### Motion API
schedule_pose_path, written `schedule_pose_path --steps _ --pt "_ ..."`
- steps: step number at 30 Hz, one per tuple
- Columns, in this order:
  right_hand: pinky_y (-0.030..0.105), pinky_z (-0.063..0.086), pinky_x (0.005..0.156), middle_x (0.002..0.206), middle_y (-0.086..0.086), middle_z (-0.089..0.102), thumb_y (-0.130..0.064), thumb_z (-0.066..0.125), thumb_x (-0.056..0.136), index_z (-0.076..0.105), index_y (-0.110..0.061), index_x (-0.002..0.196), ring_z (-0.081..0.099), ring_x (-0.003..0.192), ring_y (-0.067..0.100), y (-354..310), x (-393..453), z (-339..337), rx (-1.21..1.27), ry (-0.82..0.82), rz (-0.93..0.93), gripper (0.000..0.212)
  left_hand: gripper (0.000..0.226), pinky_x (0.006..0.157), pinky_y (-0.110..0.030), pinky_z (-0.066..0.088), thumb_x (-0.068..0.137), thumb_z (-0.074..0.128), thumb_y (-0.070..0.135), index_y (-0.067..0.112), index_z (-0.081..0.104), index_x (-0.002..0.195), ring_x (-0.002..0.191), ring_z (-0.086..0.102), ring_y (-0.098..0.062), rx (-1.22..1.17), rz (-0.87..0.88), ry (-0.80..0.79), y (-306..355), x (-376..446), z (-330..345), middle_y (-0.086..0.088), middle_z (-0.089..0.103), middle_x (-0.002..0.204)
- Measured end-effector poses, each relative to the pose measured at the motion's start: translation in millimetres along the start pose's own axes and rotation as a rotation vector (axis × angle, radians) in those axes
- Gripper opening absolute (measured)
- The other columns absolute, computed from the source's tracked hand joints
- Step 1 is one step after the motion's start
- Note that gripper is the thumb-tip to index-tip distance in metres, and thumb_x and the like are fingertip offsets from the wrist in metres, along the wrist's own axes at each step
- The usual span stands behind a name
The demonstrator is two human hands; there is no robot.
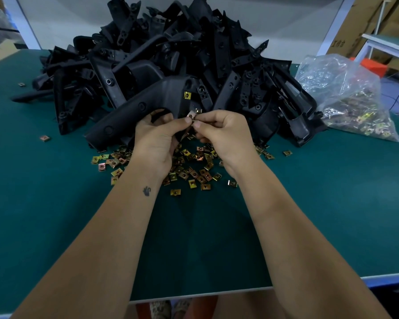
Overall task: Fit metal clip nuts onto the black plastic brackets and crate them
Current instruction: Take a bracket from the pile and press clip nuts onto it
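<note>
A: Nearest the camera? Green surface point(194, 238) edge at the bottom, both forearms crossing it toward mid-frame.

B: Hands?

A: Left hand point(156, 139) gripped the black bracket point(145, 109) from below, fingers curled round its edge. Right hand point(224, 132) pinched a clip nut point(191, 115) between thumb and forefinger, right at the bracket's edge, centre frame. One nut point(187, 95) was already on that bracket.

B: Rest?

A: Loose clip nuts point(189, 171) were scattered under the hands. Bracket pile point(171, 54) filled upper centre. Plastic bag of nuts point(352, 100) was at right.
</note>
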State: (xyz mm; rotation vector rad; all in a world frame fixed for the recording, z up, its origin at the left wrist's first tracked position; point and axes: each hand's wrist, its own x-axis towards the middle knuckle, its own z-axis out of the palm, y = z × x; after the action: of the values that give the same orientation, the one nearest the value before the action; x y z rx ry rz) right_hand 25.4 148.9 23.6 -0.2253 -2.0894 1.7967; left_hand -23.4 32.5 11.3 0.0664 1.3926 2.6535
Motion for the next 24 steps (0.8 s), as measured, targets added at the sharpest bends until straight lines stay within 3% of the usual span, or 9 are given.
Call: schedule_pose_path --steps 4,7,10,17,21,24 --pt "0.018 0.052 0.061 0.069 -0.003 0.067 -0.001 0.066 0.088 0.07 -0.023 0.078 0.061 0.061 0.003 0.0 2.2 -3.2 -0.042 -0.036 0.023 0.024 0.032 0.068 -0.022 0.056 0.078 0.07 -0.014 0.01 0.055 0.093 0.077 0.071 -0.014 0.019 -0.014 -0.019 0.6 2.0 -2.6 -0.003 0.058 0.084" --pt "0.019 0.049 0.06 0.067 -0.002 0.066 0.002 0.062 0.089 0.071 -0.02 0.077 0.059 0.061 0.006 1.6 3.6 -7.6 -0.04 -0.098 0.101 0.026 0.027 0.066 -0.021 0.055 0.081 0.067 -0.013 0.005 0.06 0.1 0.081 0.072 -0.015 -0.108 -0.052 -0.03 4.9 6.6 -6.0 -0.012 0.068 0.096" --pt "0.02 0.051 0.063 0.069 -0.003 0.067 0.001 0.062 0.089 0.073 -0.018 0.08 0.061 0.064 0.006 2.7 4.5 -9.3 0.011 -0.083 0.116 0.023 0.038 0.069 -0.022 0.056 0.081 0.067 -0.013 0.002 0.057 0.113 0.087 0.072 -0.018 -0.221 -0.081 0.001 8.8 9.3 -9.2 -0.012 0.073 0.094" --pt "0.022 0.053 0.066 0.075 0.003 0.068 0.003 0.059 0.092 0.072 -0.008 0.093 0.063 0.068 0.009 -0.7 3.9 -12.0 0.263 -0.041 0.118 0.017 0.023 0.067 -0.021 0.056 0.086 0.068 -0.002 0.015 0.052 0.085 0.073 0.071 -0.01 -0.08 -0.081 -0.051 4.4 3.4 -2.6 0.0 0.07 0.078" --pt "0.021 0.054 0.066 0.077 0.006 0.068 0.004 0.061 0.09 0.071 -0.005 0.094 0.063 0.068 0.01 -2.9 2.4 -11.5 0.332 -0.071 0.131 0.014 0.014 0.086 -0.026 0.056 0.084 0.071 0.012 0.014 0.057 0.088 0.083 0.069 -0.009 -0.06 -0.089 -0.104 5.7 3.2 -2.1 0.003 0.071 0.083" --pt "0.021 0.054 0.066 0.076 0.005 0.068 0.003 0.062 0.09 0.072 -0.007 0.09 0.063 0.067 0.011 -3.3 1.3 -9.4 0.358 -0.105 0.144 0.014 0.015 0.1 -0.032 0.05 0.091 0.067 0.019 0.01 0.063 0.102 0.098 0.063 -0.016 -0.072 -0.108 -0.099 6.8 3.2 -3.3 -0.006 0.069 0.104"
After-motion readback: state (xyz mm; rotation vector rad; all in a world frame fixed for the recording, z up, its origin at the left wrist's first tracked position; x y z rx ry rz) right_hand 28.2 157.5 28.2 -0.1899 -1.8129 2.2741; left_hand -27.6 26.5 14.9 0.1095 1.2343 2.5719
